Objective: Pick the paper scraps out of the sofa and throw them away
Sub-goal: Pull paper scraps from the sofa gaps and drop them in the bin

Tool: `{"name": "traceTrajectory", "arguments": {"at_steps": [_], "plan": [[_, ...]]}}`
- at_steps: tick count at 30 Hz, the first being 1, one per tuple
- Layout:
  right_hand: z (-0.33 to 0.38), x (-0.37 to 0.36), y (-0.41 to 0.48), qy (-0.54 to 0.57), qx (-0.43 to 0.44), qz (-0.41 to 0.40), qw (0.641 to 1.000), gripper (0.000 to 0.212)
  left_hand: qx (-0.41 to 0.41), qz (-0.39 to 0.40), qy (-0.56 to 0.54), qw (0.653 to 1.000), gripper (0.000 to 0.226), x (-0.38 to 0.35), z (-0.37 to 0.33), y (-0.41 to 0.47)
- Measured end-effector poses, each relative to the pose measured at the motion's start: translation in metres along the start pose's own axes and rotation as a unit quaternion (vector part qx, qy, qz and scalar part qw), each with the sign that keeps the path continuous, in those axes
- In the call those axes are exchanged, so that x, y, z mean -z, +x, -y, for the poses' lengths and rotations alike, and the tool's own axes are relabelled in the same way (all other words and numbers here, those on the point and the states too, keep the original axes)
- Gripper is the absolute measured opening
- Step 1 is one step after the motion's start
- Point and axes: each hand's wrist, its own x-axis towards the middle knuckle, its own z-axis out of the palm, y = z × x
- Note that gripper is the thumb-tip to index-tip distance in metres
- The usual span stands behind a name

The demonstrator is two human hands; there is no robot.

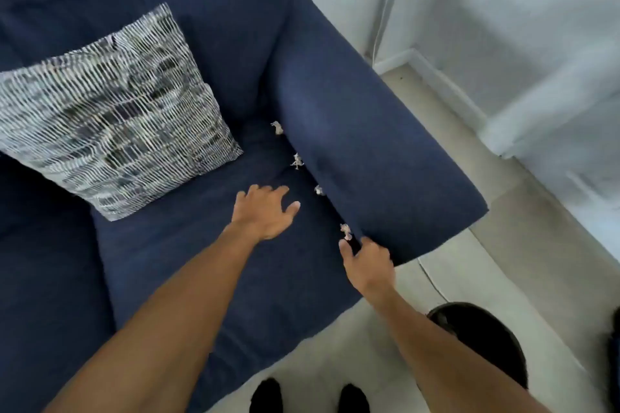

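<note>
Several crumpled white paper scraps are wedged in the crack between the seat cushion and the right armrest of the dark blue sofa [188, 278]: the nearest scrap [345, 231], another [319, 190], a third [297, 161] and the farthest one [277, 127]. My left hand [265, 211] lies flat on the seat cushion with fingers spread, left of the crack, holding nothing. My right hand [365, 265] sits at the front end of the armrest [369, 144], fingers apart, fingertips just below the nearest scrap and empty.
A grey and white patterned pillow [110, 117] leans on the seat at the left. A black round bin [483, 342] stands on the pale floor to the right of my feet [308, 396]. A white wall, a cable and curtains are at the right.
</note>
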Motion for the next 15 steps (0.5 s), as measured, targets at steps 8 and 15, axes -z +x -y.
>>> {"name": "traceTrajectory", "arguments": {"at_steps": [8,15], "plan": [[-0.007,-0.091,0.067,0.177,-0.116,-0.146,0.966,0.047,-0.052,-0.022,-0.009,0.998,0.057,-0.085,-0.017,0.101],[0.010,-0.116,0.097,0.392,-0.240,-0.234,0.857,0.050,-0.054,-0.071,-0.069,0.994,0.032,-0.112,-0.034,0.141]]}}
